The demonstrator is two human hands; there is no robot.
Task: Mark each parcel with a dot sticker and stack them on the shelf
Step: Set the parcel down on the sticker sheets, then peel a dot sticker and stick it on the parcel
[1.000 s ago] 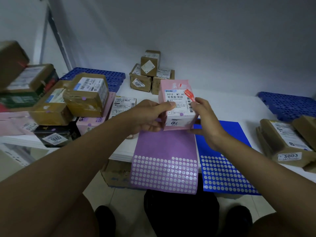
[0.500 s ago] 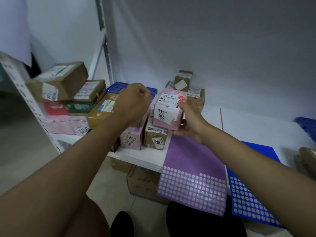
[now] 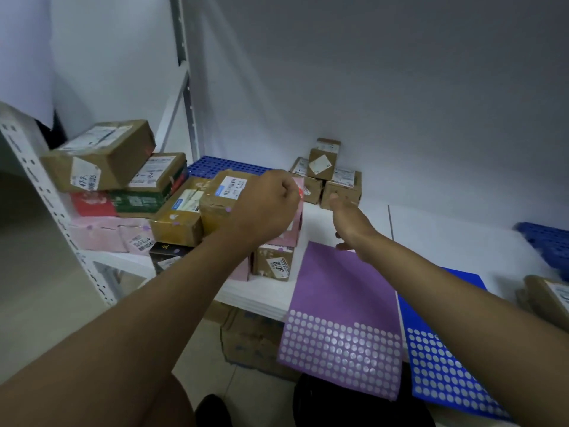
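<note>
Found the pink parcel [image 3: 295,231] on top of a brown carton labelled J018 [image 3: 275,266], at the near edge of the left pile on the shelf [image 3: 437,238], mostly hidden behind the left hand [image 3: 264,208]. Saw that hand's fingers curled right in front of the parcel, but could not tell whether the grip closed on it or only hovered there. Saw the right hand [image 3: 348,224] just beside it, off the parcel, fingers loosely extended and holding nothing. Judged the parcel a small cardboard box: light, stiff at the edges, a little slick where taped, unlikely to crush under a gentle squeeze. Reckoned it best taken across two opposite side faces, thumb on one and fingers on the other, clear of the label. Counted two sticker sheets overhanging the shelf front, one purple sheet [image 3: 341,322] and one blue sheet [image 3: 446,359]. Counted roughly ten parcels in the left pile, too overlapped for a firm figure, at least three small brown cartons [image 3: 340,188] against the wall, and one more parcel [image 3: 546,298] at the right edge.
</note>
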